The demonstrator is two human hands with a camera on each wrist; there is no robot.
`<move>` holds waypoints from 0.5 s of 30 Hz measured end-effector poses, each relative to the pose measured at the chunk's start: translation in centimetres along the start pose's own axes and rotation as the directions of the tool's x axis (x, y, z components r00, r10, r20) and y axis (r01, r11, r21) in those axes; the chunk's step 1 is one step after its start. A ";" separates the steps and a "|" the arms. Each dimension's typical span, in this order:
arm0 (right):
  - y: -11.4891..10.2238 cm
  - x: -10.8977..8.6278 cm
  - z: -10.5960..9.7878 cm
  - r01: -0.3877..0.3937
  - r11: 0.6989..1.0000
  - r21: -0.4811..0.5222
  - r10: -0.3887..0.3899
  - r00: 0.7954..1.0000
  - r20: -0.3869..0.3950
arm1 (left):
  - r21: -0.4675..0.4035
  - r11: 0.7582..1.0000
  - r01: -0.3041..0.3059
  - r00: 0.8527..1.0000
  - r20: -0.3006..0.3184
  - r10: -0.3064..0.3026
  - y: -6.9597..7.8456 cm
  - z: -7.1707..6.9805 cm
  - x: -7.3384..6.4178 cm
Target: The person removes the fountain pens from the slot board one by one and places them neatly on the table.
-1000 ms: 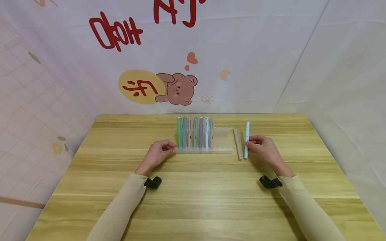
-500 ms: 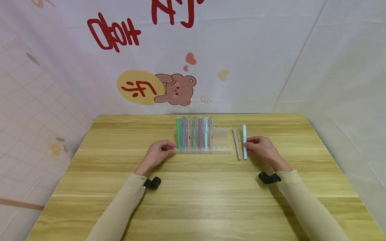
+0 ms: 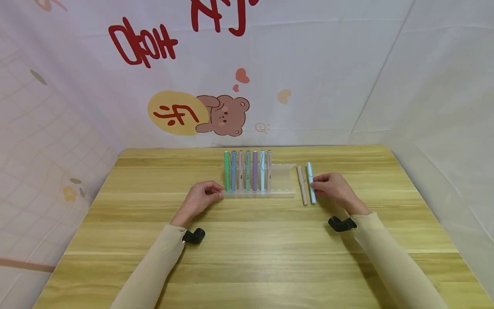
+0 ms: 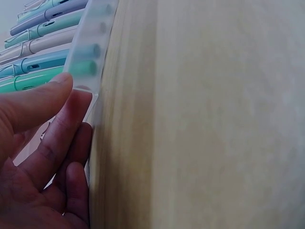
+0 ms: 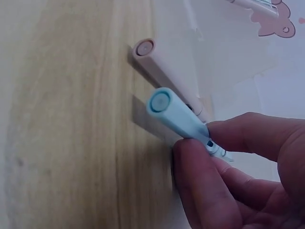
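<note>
In the head view a clear plastic pen rack (image 3: pixel 283 194) stands toward the back of the table, with several pens in a row in its left part. A green pen (image 3: pixel 227 171) is the leftmost and a pinkish-beige pen (image 3: pixel 269 171) the rightmost. My left hand (image 3: pixel 200 199) pinches the rack's front left corner, thumb over the edge, as the left wrist view shows. To the right of the rack lies a loose pinkish-beige pen (image 3: pixel 302 186). Beside it my right hand (image 3: pixel 333 189) pinches a light blue pen (image 5: pixel 178 117) between thumb and fingers; the two pens are nearly parallel.
The wooden table (image 3: pixel 270 257) meets a white printed cloth (image 3: pixel 316 64) at its back edge. A black wrist camera (image 3: pixel 194 235) sits on the left wrist and another black camera (image 3: pixel 341 223) on the right.
The light blue pen in my right hand has moved left toward the loose pinkish-beige pen, its upper end now leaning left. My left hand stays at the rack's corner.
</note>
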State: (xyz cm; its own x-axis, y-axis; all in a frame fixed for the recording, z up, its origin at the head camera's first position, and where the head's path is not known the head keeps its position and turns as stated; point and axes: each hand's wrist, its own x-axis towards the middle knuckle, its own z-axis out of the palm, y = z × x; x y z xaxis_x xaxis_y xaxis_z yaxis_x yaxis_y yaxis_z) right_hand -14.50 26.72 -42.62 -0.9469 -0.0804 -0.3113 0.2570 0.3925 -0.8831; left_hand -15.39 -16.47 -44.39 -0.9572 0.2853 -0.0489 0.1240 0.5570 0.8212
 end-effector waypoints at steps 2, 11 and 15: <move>-0.2 0.1 0.2 -0.003 1.000 -0.025 0.003 1.000 0.000 | 0.000 1.000 0.003 1.000 -0.003 -0.003 -0.1 0.0 0.0; -0.3 0.3 0.5 -0.004 0.998 -0.069 0.005 1.000 0.012 | 0.002 1.000 -0.002 1.000 0.000 0.002 -0.2 0.0 -0.1; -0.3 0.3 0.3 0.000 0.998 -0.066 0.000 1.000 0.009 | 0.000 1.000 -0.001 1.000 -0.001 0.001 -0.2 0.0 0.0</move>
State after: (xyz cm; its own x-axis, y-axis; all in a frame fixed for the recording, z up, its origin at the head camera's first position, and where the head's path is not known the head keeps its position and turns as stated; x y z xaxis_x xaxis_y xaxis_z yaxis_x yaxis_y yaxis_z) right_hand -14.76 26.29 -42.59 -0.9450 -0.0887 -0.3149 0.2434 0.4524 -0.8579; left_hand -15.37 -16.57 -44.58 -0.9573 0.2853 -0.0478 0.1249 0.5569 0.8212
